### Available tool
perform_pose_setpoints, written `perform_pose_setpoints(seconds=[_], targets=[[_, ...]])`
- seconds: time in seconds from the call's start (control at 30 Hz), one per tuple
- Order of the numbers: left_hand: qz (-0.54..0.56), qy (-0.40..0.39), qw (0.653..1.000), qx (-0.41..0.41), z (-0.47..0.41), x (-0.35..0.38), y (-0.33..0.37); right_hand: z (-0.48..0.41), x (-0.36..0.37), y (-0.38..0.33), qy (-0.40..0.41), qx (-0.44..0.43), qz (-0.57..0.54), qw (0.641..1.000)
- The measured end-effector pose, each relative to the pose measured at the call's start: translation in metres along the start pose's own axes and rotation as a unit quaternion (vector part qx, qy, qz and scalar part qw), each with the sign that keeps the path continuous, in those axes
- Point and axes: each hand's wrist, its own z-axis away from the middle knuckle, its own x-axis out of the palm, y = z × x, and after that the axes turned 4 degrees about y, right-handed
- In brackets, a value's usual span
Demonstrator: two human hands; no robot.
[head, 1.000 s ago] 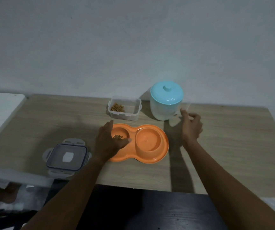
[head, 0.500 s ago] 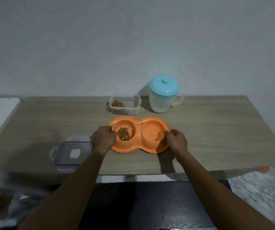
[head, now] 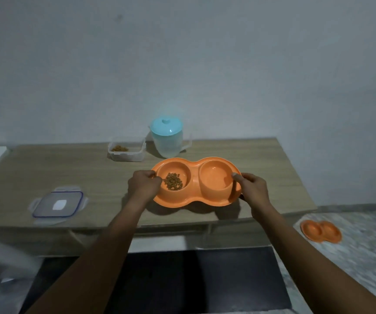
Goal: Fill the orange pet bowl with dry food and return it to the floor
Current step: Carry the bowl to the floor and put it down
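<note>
both hands clamp bowl (head: 196,196): left hand (head: 144,185) on left end, right hand (head: 253,189) on right. long axis left-right, near table (head: 46,173) front edge. smooth orange plastic, kibble (head: 173,181) in left well.

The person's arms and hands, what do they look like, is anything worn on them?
Both forearms are bare up to the frame's edge: no sleeves show. The left hand and right hand carry no gloves, and no watch, ring or bracelet is visible in this dim view.

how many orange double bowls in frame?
2. One orange double bowl is held above the table by the left hand and right hand; a second orange double bowl sits on the floor, lower right.
</note>
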Motion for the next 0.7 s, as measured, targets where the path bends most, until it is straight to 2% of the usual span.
perform_pose_setpoints(seconds=[0.17, 0.37, 0.7], targets=[[0.029, 0.003, 0.999, 0.013, 0.079, 0.089, 0.06, -0.027, -0.133, 0.0, 0.022, -0.03, -0.005, 0.999], [0.049, -0.051, 0.997, 0.031, 0.152, 0.198, 0.121, -0.057, -0.277, 0.005, 0.069, -0.017, -0.011, 0.997], [0.042, -0.152, 0.984, 0.085, 0.189, 0.381, 0.203, -0.14, -0.449, 0.056, 0.159, 0.02, -0.024, 0.987]])
